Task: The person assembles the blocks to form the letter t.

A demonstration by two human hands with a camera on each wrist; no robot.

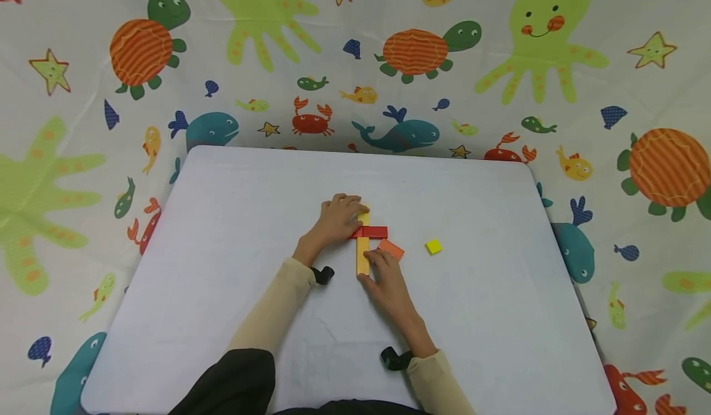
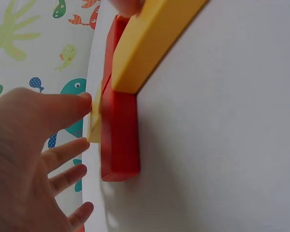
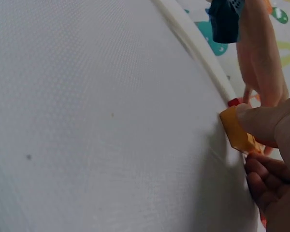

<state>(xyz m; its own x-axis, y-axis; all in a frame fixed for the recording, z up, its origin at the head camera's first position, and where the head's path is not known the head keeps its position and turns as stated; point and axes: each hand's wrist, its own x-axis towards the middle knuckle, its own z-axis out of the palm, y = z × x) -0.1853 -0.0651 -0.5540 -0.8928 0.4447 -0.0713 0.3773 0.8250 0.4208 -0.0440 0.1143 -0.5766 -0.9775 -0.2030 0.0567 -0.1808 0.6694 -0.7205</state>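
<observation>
In the head view two red blocks (image 1: 375,232) lie end to end as a crossbar. Beyond them is a pale yellow block (image 1: 363,217), with my left hand (image 1: 337,219) at its left side. The left thumb and a fingertip meet this block (image 2: 95,118) in the left wrist view. A longer yellow block (image 1: 363,255) runs from the crossbar toward me. My right hand (image 1: 390,282) grips its near part, the thumb on its end (image 3: 233,129) in the right wrist view. Right of that hand's fingertips lies an orange block (image 1: 392,249), partly covered by them.
A small bright yellow block (image 1: 433,246) lies to the right on the white tabletop (image 1: 233,205). Cloth printed with sea animals (image 1: 416,54) hangs behind and at the sides. Each wrist wears a dark camera (image 1: 395,359).
</observation>
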